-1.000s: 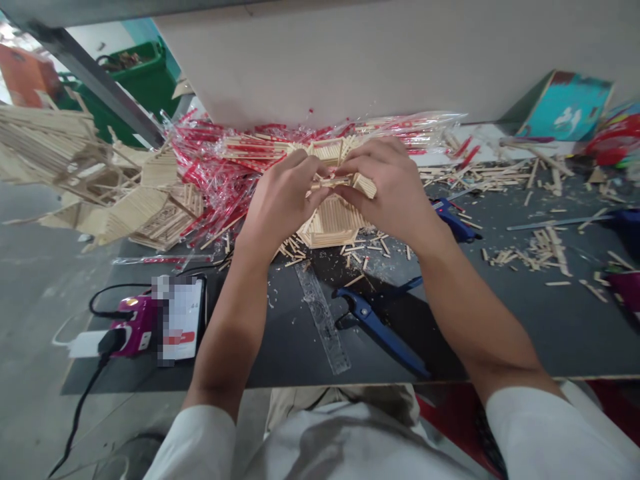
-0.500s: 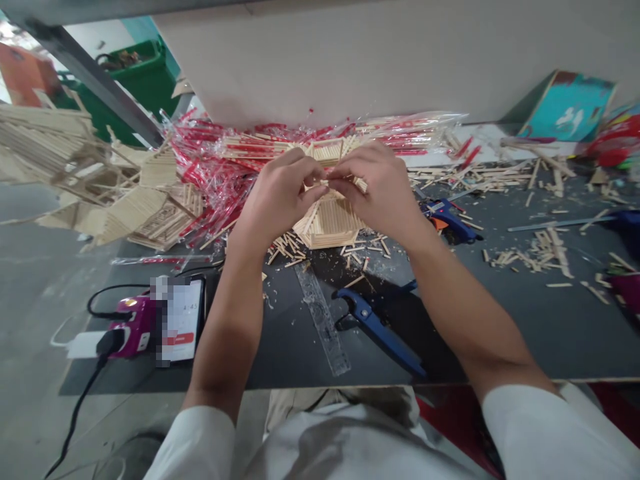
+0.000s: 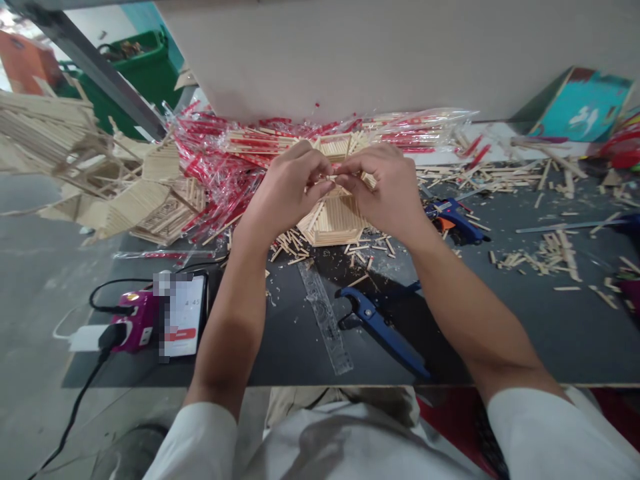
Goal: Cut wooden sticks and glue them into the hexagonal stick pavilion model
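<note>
A small model built of thin wooden sticks [image 3: 336, 221] stands on the dark tabletop, its slatted panels fanning out below my fingers. Over its middle, my left hand [image 3: 293, 190] pinches a short pale wooden stick [image 3: 329, 178] with thumb and forefinger. From the other side my right hand [image 3: 384, 188] is closed in a pinch, its fingertips almost meeting the left ones at the same spot. The fingers cover most of the stick and the model's centre, so whether the stick touches the model is hidden.
Nearer me lie a clear ruler [image 3: 327, 320] and a blue-handled cutter [image 3: 385, 333]. A blue glue gun [image 3: 457, 220] is to the right, among stick offcuts [image 3: 545, 253]. Plastic-wrapped sticks [image 3: 220, 167] pile behind. A phone [image 3: 185, 313], purple power adapter [image 3: 135, 320] and larger stick model [image 3: 125, 193] are left.
My right hand has shifted slightly left and its fingertips have closed in toward my left hand. The glue gun shows more fully beside my right wrist. The view has tilted slightly.
</note>
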Demonstrator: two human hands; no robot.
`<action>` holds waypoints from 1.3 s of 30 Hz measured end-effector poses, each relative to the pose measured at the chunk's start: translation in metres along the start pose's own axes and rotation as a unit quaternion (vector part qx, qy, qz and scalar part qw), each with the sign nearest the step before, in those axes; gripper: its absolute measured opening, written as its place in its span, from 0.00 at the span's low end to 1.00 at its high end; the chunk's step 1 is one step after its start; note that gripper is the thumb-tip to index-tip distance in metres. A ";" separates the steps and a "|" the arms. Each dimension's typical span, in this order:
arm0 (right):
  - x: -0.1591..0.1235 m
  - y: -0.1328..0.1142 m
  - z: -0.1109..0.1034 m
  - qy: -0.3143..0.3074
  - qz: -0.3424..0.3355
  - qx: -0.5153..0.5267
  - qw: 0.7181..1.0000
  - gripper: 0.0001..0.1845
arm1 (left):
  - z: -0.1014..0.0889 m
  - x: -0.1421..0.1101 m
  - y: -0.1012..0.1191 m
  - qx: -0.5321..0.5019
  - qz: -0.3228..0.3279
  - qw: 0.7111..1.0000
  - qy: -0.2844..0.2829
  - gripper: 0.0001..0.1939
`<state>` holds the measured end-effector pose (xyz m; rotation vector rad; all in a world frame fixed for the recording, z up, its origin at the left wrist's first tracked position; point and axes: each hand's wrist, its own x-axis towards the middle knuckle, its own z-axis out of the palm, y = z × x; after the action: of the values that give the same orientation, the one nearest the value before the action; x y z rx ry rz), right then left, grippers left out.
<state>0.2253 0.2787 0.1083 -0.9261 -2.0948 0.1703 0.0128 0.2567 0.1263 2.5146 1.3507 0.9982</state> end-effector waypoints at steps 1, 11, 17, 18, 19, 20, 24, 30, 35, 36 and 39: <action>0.000 -0.001 0.000 0.003 0.000 0.002 1.000 0.06 | 0.000 0.000 0.000 0.006 -0.001 1.000 -0.003 0.10; 0.004 0.001 -0.028 -0.036 -0.025 0.049 0.998 0.14 | -0.001 -0.004 -0.003 0.012 0.001 1.000 -0.015 0.17; 0.002 0.013 -0.044 -0.030 0.005 0.094 0.995 0.07 | -0.003 -0.004 0.016 0.054 0.006 0.998 0.045 0.15; 0.001 0.014 -0.045 -0.031 0.009 0.098 0.995 0.07 | -0.001 -0.004 0.020 0.070 0.016 0.995 0.066 0.14; 0.001 0.015 -0.044 -0.035 0.011 0.100 0.994 0.08 | 0.001 -0.003 0.025 0.084 0.025 0.993 0.082 0.13; 0.000 0.015 -0.044 -0.040 0.014 0.100 0.994 0.08 | 0.004 -0.002 0.029 0.092 0.031 0.991 0.090 0.11; 0.000 0.013 -0.045 -0.049 0.021 0.100 0.994 0.09 | 0.014 0.001 0.039 0.093 0.011 0.994 0.061 0.11; 0.001 0.013 -0.044 -0.036 0.018 0.105 0.994 0.07 | 0.017 0.003 0.039 0.092 -0.009 0.995 0.036 0.11; 0.001 0.016 -0.039 -0.022 0.026 0.097 0.995 0.05 | 0.021 0.004 0.036 0.087 -0.014 0.995 0.034 0.11; 0.001 0.016 -0.038 -0.019 0.026 0.098 0.995 0.05 | 0.022 0.004 0.035 0.084 -0.013 0.996 0.039 0.11; 0.001 0.014 -0.036 -0.014 0.030 0.092 0.995 0.04 | 0.024 0.004 0.034 0.076 -0.007 0.996 0.049 0.11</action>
<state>0.2595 0.2826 0.1270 -0.8788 -2.0384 0.4018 0.0521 0.2442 0.1228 2.5908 1.5253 1.0675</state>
